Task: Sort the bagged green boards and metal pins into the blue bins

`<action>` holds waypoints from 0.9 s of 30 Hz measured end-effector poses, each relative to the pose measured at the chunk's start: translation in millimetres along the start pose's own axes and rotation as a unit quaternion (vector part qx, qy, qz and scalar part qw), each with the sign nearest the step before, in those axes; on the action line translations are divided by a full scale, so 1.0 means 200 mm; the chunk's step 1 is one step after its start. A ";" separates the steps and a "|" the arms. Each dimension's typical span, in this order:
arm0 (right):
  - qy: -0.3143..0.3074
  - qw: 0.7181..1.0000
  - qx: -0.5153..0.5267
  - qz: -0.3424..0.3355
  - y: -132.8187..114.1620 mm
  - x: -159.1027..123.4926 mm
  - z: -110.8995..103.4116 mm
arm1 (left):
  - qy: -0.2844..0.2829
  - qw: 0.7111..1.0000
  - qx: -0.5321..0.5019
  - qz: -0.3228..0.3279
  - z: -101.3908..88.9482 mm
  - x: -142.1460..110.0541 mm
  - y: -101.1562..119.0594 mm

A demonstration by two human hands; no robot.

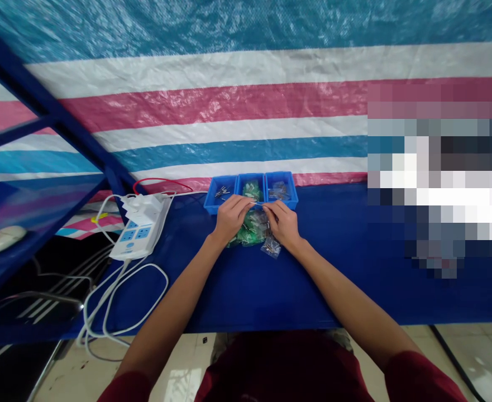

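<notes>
My left hand [231, 216] and my right hand [282, 221] meet at the front edge of the blue bins, fingertips pinched. Between them stretches a thin pale strip [258, 204], perhaps a small plastic bag's edge; its kind is too small to tell. Under and between the hands lies a pile of small clear and green plastic bags [252, 229]. One clear bag [271, 247] with small metal pieces is nearest my right hand. The left bin [214, 207] holds loose metal pins [221, 192], the middle one green bags [251, 190], the right one clear bags [278, 190].
A white power strip [139, 237] with plugged-in adapters stands left on the blue table [246, 296], its white cables [111, 301] looping over the front edge. A blue metal frame [82, 139] rises at left. A striped tarp hangs behind. The right side is pixelated.
</notes>
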State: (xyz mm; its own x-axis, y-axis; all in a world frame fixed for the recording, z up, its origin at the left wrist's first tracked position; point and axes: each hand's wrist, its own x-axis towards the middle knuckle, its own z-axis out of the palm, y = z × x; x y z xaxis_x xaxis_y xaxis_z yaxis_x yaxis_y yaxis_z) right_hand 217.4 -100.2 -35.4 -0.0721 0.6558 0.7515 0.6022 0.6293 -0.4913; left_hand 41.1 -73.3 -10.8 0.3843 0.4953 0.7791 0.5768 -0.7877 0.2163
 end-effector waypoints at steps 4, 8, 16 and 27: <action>-0.001 1.000 -0.001 0.007 0.00 0.00 0.00 | -0.017 1.000 0.004 0.013 0.01 0.01 -0.01; 0.000 1.000 -0.003 0.003 -0.01 0.00 0.00 | -0.013 1.000 0.010 0.005 0.01 -0.02 0.01; 0.012 1.000 0.005 -0.009 -0.02 0.01 -0.01 | 0.001 1.000 -0.002 -0.019 0.00 -0.01 0.06; 0.002 1.000 0.002 0.009 -0.01 0.01 -0.01 | 0.014 0.997 -0.053 -0.057 0.01 0.00 0.06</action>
State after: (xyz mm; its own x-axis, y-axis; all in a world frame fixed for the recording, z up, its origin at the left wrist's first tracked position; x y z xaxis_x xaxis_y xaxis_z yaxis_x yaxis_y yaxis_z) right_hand 217.5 -101.7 -31.6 -0.0585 0.6656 0.7441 0.6000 0.6191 -0.5066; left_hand 49.2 -82.3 -10.0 0.2993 0.5746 0.7618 0.5353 -0.7620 0.3644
